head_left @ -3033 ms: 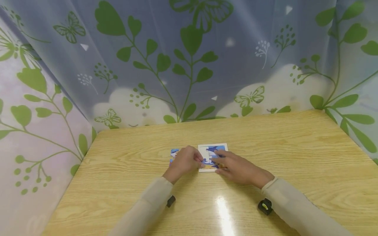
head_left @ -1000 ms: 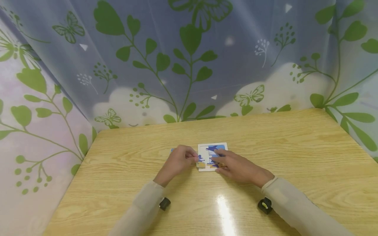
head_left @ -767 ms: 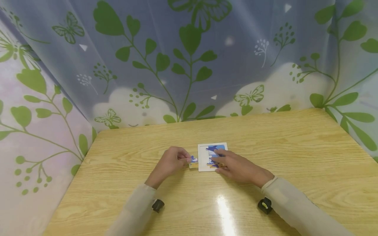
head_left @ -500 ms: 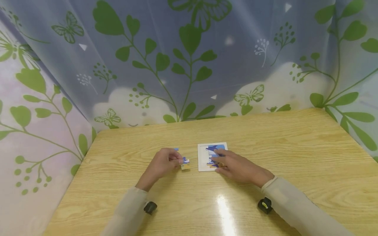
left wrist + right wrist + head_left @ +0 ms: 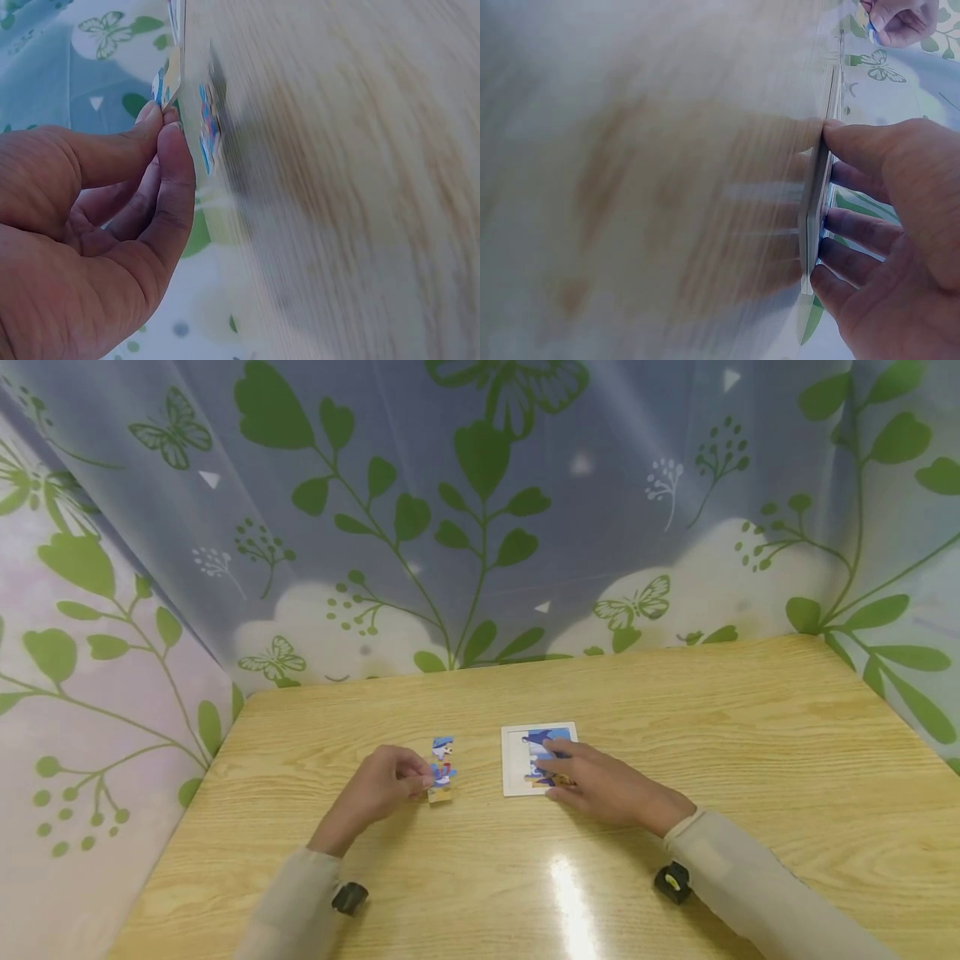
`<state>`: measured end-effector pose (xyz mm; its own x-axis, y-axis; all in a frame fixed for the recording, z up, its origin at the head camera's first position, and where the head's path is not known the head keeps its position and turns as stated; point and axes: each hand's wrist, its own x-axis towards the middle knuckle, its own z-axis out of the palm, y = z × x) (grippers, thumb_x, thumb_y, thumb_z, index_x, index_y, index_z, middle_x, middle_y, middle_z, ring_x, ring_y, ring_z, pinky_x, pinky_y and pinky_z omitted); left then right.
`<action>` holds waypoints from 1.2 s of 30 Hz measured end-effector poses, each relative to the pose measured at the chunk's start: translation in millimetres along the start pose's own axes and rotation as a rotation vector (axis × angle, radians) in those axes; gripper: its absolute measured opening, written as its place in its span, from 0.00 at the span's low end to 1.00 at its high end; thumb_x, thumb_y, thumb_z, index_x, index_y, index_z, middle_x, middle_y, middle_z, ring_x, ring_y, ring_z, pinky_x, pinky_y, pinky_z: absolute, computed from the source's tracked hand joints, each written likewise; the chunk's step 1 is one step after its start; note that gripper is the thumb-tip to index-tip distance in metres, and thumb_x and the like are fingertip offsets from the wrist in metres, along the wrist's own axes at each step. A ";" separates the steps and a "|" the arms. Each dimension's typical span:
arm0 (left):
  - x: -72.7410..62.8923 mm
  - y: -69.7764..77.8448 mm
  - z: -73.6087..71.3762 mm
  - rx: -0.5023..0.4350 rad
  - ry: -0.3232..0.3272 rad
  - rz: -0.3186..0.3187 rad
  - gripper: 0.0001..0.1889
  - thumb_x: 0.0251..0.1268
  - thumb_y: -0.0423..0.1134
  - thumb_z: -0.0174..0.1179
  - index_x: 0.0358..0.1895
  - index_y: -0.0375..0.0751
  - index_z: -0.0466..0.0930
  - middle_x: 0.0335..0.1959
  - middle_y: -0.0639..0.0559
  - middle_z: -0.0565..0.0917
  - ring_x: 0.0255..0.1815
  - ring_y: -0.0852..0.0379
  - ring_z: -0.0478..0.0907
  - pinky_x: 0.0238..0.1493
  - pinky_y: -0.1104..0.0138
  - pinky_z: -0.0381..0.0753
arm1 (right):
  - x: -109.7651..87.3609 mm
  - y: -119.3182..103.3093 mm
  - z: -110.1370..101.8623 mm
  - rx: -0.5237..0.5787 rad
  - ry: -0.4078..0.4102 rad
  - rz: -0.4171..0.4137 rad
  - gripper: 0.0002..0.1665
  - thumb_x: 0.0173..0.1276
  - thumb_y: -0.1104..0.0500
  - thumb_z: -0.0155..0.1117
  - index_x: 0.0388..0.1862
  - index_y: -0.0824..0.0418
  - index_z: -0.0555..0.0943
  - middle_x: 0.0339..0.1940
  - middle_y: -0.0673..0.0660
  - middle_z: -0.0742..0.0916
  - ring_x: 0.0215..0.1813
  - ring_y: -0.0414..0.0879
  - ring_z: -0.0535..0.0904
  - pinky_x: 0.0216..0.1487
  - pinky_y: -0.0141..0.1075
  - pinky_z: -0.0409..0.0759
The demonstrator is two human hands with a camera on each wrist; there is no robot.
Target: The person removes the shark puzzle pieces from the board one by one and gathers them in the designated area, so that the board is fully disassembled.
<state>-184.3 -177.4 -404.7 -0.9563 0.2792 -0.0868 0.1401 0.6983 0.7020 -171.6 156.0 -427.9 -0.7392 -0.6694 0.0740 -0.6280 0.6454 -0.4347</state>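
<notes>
In the head view my left hand (image 5: 375, 789) pinches a small jigsaw piece (image 5: 440, 794), blue and white with a yellow lower edge. The left wrist view shows the piece (image 5: 172, 81) between thumb and fingertips, raised over the table. Another jigsaw piece (image 5: 442, 747) with a blue and white picture lies just beyond it, partly overlapped by the held one. My right hand (image 5: 611, 785) rests, fingers spread, on a square white-framed puzzle board (image 5: 513, 764). Pieces fill the board's right part, while its left strip shows bare white. In the right wrist view the thumb touches the board's edge (image 5: 810, 217).
The light wood table (image 5: 712, 718) carries the board and pieces near its middle. Behind it hangs a curtain (image 5: 360, 610) with leaves and butterflies. A black wrist device (image 5: 350, 899) sits at the left sleeve, another black device (image 5: 672, 883) at the right.
My left hand has lifted the blue-and-yellow piece off the board's left part and carried it left to beside the loose pieces, uncovering the white strip. The right hand has stayed on the board.
</notes>
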 end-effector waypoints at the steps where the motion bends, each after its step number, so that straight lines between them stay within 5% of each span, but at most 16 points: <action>1: -0.4 -1.3 -0.7 -0.004 -0.003 -0.003 0.02 0.64 0.30 0.68 0.33 0.36 0.87 0.26 0.52 0.83 0.28 0.58 0.77 0.31 0.65 0.76 | 0.0 0.1 -0.1 0.001 0.000 0.000 0.25 0.77 0.58 0.61 0.67 0.69 0.76 0.72 0.72 0.72 0.74 0.66 0.65 0.68 0.57 0.69; 17: -3.6 -5.3 3.2 0.069 0.023 -0.056 0.04 0.61 0.29 0.71 0.29 0.39 0.88 0.24 0.55 0.83 0.27 0.59 0.77 0.30 0.66 0.77 | -1.0 -0.2 -0.1 0.019 -0.005 0.011 0.25 0.78 0.57 0.60 0.68 0.68 0.75 0.73 0.72 0.71 0.75 0.66 0.65 0.68 0.58 0.70; 36: 0.2 -4.5 4.4 0.108 0.018 -0.015 0.04 0.59 0.31 0.72 0.29 0.41 0.88 0.27 0.56 0.87 0.30 0.62 0.80 0.39 0.63 0.82 | -1.0 -1.6 -0.7 0.011 0.002 0.021 0.26 0.77 0.57 0.62 0.68 0.68 0.76 0.73 0.72 0.71 0.74 0.66 0.65 0.68 0.57 0.71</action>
<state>-184.0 -177.6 -411.0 -0.9628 0.2571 -0.0836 0.1517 0.7696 0.6203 -170.0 155.9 -426.7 -0.7527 -0.6550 0.0662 -0.6096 0.6554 -0.4460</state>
